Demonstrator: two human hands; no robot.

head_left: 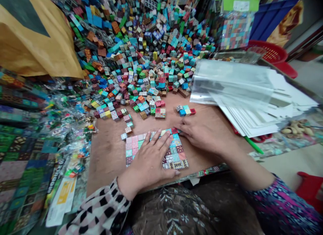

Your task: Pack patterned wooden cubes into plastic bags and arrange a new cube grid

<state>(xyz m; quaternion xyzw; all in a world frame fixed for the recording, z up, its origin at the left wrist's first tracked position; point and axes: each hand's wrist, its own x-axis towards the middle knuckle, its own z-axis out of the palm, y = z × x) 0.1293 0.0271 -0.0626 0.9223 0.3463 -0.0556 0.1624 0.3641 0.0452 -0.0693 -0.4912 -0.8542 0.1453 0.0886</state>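
Note:
A flat rectangular panel of small patterned cubes (pixel 174 150) lies on the brown board in front of me. My left hand (pixel 151 157) is spread flat over its middle, fingers pointing away and thumb out to the right, hiding much of it. At the panel's far right corner sits a red cube (pixel 174 130). Fingertips of my right hand (pixel 196 134) touch that corner from the right side; the index finger is stretched out and the lower fingers are partly hidden. A loose pale-blue cube (pixel 123 136) rests by the far left corner.
A large heap of coloured cubes (pixel 146 60) fills the back. A short group of cubes (pixel 186 110) lies beyond my right hand. Clear plastic sleeves (pixel 227 80) and white sheets (pixel 252 117) are stacked right, near green-handled scissors (pixel 253 144). Small bagged pieces (pixel 73 127) lie left of the brown board (pixel 106 161).

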